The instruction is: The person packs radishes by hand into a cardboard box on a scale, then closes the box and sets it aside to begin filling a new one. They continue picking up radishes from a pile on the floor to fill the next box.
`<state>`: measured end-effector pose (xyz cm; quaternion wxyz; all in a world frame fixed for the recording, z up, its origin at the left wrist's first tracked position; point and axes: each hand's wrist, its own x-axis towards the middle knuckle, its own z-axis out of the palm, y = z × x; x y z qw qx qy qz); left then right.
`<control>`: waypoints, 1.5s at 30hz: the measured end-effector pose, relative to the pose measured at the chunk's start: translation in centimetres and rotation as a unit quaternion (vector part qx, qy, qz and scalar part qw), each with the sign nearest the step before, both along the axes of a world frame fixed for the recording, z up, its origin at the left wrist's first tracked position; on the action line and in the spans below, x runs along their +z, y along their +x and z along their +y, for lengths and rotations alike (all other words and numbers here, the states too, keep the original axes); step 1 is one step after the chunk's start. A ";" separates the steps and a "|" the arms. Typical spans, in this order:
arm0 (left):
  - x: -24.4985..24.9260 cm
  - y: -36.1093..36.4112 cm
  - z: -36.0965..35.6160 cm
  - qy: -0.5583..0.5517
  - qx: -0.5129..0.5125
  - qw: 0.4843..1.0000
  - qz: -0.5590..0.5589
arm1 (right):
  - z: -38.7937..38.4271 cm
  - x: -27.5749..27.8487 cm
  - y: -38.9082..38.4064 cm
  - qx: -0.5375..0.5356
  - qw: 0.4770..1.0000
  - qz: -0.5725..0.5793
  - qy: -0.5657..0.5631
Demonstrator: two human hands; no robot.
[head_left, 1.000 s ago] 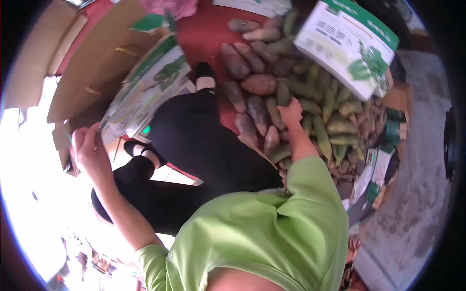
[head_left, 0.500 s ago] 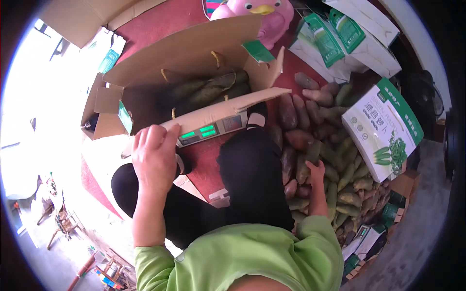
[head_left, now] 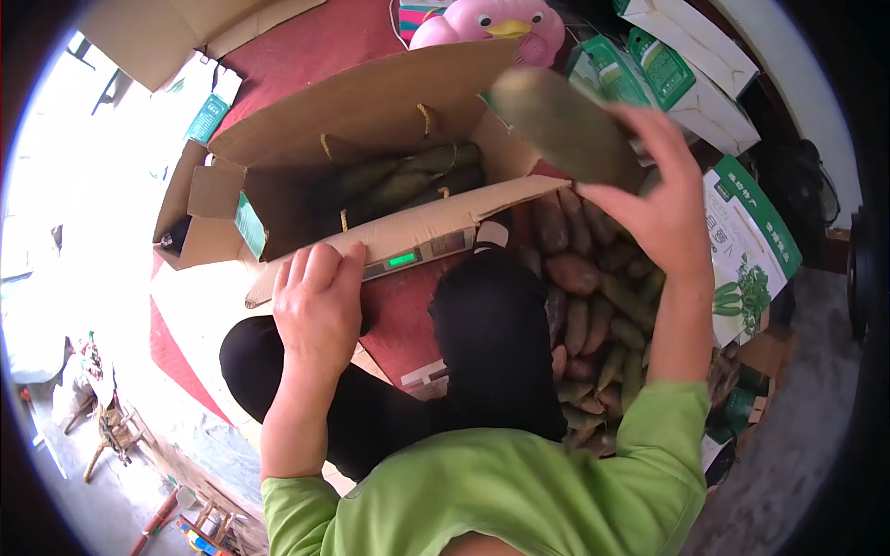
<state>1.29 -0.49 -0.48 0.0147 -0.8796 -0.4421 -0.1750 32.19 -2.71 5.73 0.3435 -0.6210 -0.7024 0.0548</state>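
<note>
Left hand (head_left: 320,301) closed on near flap (head_left: 464,211) of open cardboard box (head_left: 371,107), apparently to hold mouth wide. Right hand (head_left: 663,190) gripping large green radish (head_left: 565,130), blurred, raised at box's right end. More radishes (head_left: 408,185) inside box; loose pile (head_left: 570,273) at right, seemingly within easy reach.
</note>
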 end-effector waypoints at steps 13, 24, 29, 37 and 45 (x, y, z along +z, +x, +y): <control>-0.5 0.1 0.2 -0.033 0.023 0.997 -0.070 | 9.5 -8.0 -11.1 0.136 0.985 -0.102 -0.021; -1.4 -0.6 1.1 -0.016 0.031 0.998 -0.043 | -10.5 -10.8 6.1 -0.127 0.959 0.201 -0.153; -2.1 -0.8 1.8 0.031 -0.004 0.999 -0.044 | -23.8 -21.1 9.5 -0.257 0.886 0.292 -0.251; -2.1 -0.7 2.0 0.042 0.006 0.998 -0.039 | -39.0 -29.4 5.2 -0.261 0.821 0.054 -0.506; -1.7 -0.2 1.6 0.073 -0.009 0.995 -0.068 | -39.3 -29.7 0.9 -0.032 0.813 -0.139 -0.565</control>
